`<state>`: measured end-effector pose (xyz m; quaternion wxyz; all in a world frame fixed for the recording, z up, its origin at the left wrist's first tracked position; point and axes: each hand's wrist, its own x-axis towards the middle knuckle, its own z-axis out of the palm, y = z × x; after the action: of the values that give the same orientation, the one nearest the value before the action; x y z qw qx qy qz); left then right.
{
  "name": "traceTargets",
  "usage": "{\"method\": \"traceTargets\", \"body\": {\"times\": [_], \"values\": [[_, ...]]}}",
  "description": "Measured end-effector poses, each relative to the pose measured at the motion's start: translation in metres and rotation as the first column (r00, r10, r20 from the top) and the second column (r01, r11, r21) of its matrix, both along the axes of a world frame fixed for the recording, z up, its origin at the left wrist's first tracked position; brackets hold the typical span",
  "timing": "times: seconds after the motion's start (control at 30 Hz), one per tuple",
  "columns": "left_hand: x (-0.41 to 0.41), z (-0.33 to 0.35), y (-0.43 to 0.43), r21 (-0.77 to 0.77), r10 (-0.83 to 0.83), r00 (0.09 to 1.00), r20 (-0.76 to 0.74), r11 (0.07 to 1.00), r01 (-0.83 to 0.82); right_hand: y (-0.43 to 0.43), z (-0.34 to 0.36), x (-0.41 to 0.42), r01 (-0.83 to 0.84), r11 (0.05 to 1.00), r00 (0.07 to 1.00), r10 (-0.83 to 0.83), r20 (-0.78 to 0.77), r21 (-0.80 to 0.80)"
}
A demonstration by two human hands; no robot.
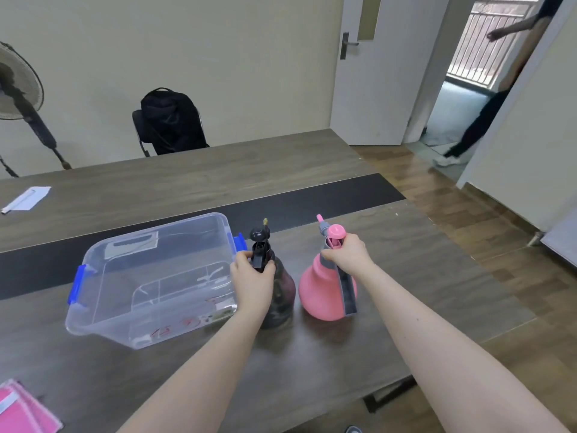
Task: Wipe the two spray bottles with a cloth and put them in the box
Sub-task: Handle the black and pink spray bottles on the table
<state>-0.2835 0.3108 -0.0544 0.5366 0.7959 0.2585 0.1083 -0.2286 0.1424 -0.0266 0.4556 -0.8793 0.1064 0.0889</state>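
Observation:
A dark spray bottle (282,295) stands upright on the wooden table, just right of a clear plastic box (103,317) with blue latches. My left hand (253,276) is closed around the dark bottle's neck and trigger. To the right, a pink spray bottle (321,292) with a grey handle stands upright too. My right hand (348,253) grips it at the neck below the pink cap. The box is open and looks empty. A pink cloth (22,410) lies folded at the table's near left corner.
The table (312,354) has a black strip across its middle and its edge runs close on the right. A white paper (26,198) lies far left. A chair with a black backpack (170,120) and a fan (18,85) stand behind. A person (487,114) walks through the open doorway.

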Motion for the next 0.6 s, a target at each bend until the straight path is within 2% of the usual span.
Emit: {"method": "traceTargets", "body": {"times": [0.1,0.17,0.23,0.33,0.43,0.53,0.6], "values": [[-0.005,0.004,0.008,-0.007,-0.096,0.995,-0.025,0.995,0.096,-0.005,-0.001,-0.005,0.010,1.000,0.999,-0.010,-0.030,-0.016],[-0.012,0.004,0.016,-0.009,-0.178,0.984,-0.013,0.984,0.178,-0.007,0.003,-0.015,0.069,0.997,0.998,-0.069,0.014,-0.023],[-0.022,0.001,0.024,-0.002,-0.209,0.978,0.022,0.978,0.209,-0.005,0.014,-0.028,0.154,0.988,0.976,-0.153,0.156,0.007],[-0.039,-0.004,0.037,0.037,-0.201,0.977,0.076,0.979,0.198,0.011,0.034,-0.053,0.186,0.975,0.868,-0.219,0.445,0.118],[-0.061,-0.011,0.049,0.009,-0.190,0.973,0.134,0.982,0.190,0.040,0.045,-0.079,0.044,0.964,0.802,-0.190,0.567,0.261],[-0.097,-0.025,0.072,-0.017,-0.126,0.981,0.149,0.991,0.130,0.083,0.038,-0.100,-0.195,0.884,0.849,-0.064,0.525,0.424],[-0.123,-0.039,0.087,-0.009,-0.104,0.989,0.106,0.994,0.106,0.105,0.024,-0.112,-0.296,0.810,0.891,0.043,0.452,0.507]]}}
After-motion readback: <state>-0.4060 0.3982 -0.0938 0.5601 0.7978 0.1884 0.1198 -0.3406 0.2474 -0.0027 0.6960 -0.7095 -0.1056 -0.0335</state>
